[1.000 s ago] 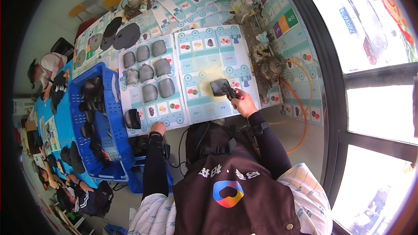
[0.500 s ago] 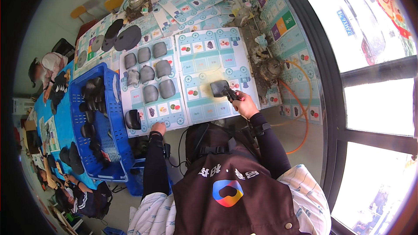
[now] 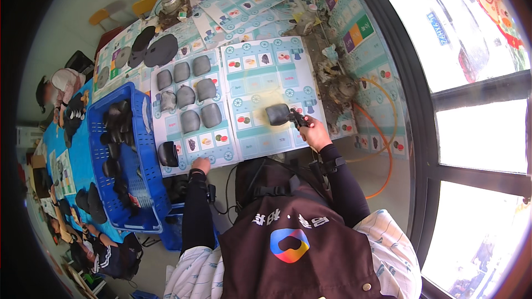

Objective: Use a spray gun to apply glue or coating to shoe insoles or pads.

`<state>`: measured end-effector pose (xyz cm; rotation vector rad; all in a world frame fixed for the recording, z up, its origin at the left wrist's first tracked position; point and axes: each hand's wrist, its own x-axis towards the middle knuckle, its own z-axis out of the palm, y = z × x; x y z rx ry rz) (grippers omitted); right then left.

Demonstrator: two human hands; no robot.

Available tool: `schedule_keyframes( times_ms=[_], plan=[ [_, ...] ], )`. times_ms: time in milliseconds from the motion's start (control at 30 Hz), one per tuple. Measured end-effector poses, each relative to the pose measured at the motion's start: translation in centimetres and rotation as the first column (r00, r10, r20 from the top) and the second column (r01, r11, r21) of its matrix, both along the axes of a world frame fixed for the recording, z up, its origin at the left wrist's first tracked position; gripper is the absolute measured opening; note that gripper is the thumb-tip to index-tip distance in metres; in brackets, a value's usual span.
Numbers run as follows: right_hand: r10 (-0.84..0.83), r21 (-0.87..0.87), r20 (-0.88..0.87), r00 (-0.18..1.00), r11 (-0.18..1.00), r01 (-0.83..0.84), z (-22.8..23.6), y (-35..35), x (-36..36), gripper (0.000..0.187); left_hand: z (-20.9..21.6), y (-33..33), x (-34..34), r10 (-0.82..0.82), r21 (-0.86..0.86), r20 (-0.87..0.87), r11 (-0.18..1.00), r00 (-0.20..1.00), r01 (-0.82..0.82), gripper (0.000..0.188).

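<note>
My right hand [image 3: 315, 133] is closed around a small black spray gun [image 3: 298, 117]. The gun's front end is right beside a dark grey, rounded, pillow-like piece [image 3: 277, 114], which lies on the right-hand printed sheet [image 3: 260, 86] within a yellowish stain. Near the table's front edge, my left hand [image 3: 201, 165] rests with its fingers curled under; its palm is hidden. To its left stands a black piece with a hollow opening [image 3: 168, 154]. Several similar grey pieces [image 3: 190, 121] sit in rows on the left-hand sheet [image 3: 208, 149].
A blue plastic crate [image 3: 160, 188] holding dark pieces stands left of the table. Flat dark ovals [image 3: 162, 50] and a metal pot [image 3: 170, 3] lie farther back. An orange hose [image 3: 390, 158] hangs at right by the window frame. People work at a blue table [image 3: 83, 149] at far left.
My right hand and the spray gun have shifted very slightly, and the gun is angled differently beside the grey piece. The faint mist around the piece has thinned. My left hand stays put.
</note>
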<state>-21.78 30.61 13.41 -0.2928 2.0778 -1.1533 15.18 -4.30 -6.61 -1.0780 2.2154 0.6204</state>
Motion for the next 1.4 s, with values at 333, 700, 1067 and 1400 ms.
schedule_keyframes(
  times_ms=[333, 700, 1067, 1400],
  plan=[
    [-0.137, -0.137, 0.063, 0.989, 0.980, 0.145, 2.0, -0.8, 0.5, 0.012, 0.6, 0.4, 0.1, 0.114, -0.006, 0.006, 0.993, 0.993, -0.114, 0.054],
    [-0.123, -0.063, -0.029, 0.992, 0.991, 0.121, -0.7, -0.6, -0.8, 0.029, 0.7, 0.0, 0.7, 0.101, -0.017, 0.008, 0.995, 0.995, -0.101, 0.053],
    [-0.159, -0.017, -0.067, 0.985, 0.987, 0.158, -0.7, 0.8, -0.8, 0.030, 3.8, 1.1, -2.4, 0.212, 0.021, 0.052, 0.977, 0.976, -0.213, 0.054],
    [-0.136, -0.024, -0.046, 0.990, 0.991, 0.135, -0.9, 0.9, -0.5, 0.027, 4.3, 1.2, -2.0, 0.236, 0.011, 0.052, 0.971, 0.970, -0.237, 0.053]
  ],
)
